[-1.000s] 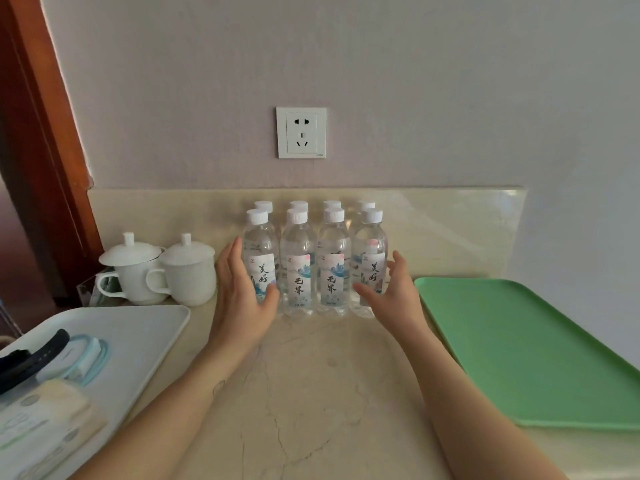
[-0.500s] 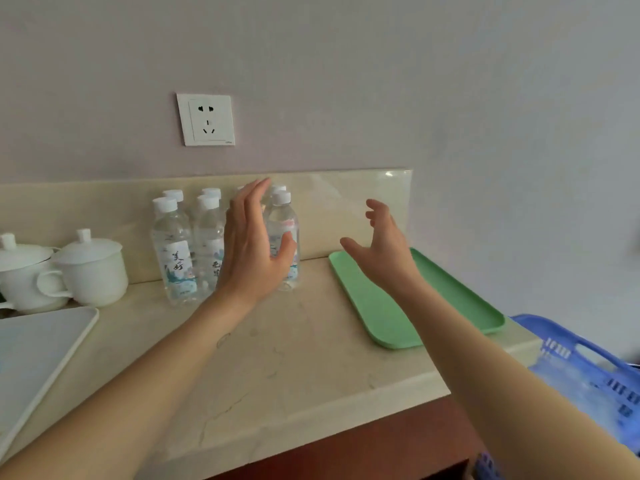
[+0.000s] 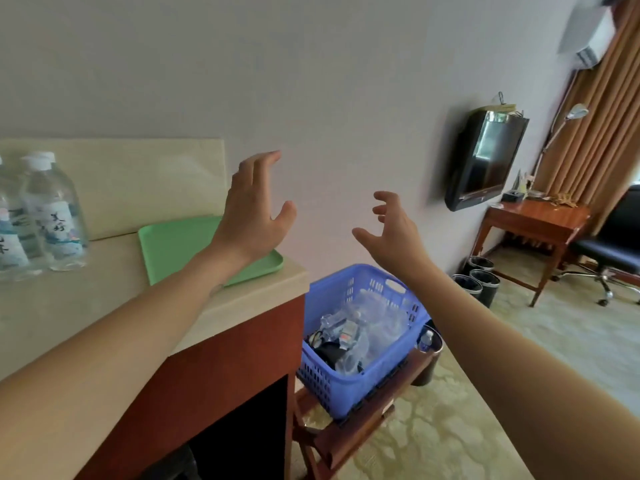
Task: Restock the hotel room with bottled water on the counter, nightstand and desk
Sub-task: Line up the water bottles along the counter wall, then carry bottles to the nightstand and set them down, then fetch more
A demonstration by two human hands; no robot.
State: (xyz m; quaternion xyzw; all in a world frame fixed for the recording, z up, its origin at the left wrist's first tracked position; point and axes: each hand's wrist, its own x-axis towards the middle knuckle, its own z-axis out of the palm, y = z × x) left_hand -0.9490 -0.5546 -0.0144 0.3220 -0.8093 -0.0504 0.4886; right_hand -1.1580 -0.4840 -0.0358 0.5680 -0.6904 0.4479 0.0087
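Note:
Clear water bottles [image 3: 52,216] with white caps and printed labels stand on the marble counter [image 3: 104,299] at the far left, partly cut off by the frame edge. My left hand [image 3: 254,211] hovers in the air above the counter's right end, fingers spread, holding nothing. My right hand [image 3: 391,230] is raised over a blue plastic basket [image 3: 349,382], fingers loosely curled and empty. The basket sits on a wooden rack beside the counter and holds crumpled clear plastic and bottles. A wooden desk [image 3: 533,220] stands far right.
An empty green tray [image 3: 166,244] lies on the counter's right end. A wall-mounted TV [image 3: 485,161], a floor lamp, brown curtains and a black office chair [image 3: 613,254] are at the right. Three dark bins [image 3: 476,282] sit by the desk. Patterned carpet covers the floor.
The view has swung right, away from the bottles toward the basket and room. Both hands came off the bottle group and now hang raised in the air, empty.

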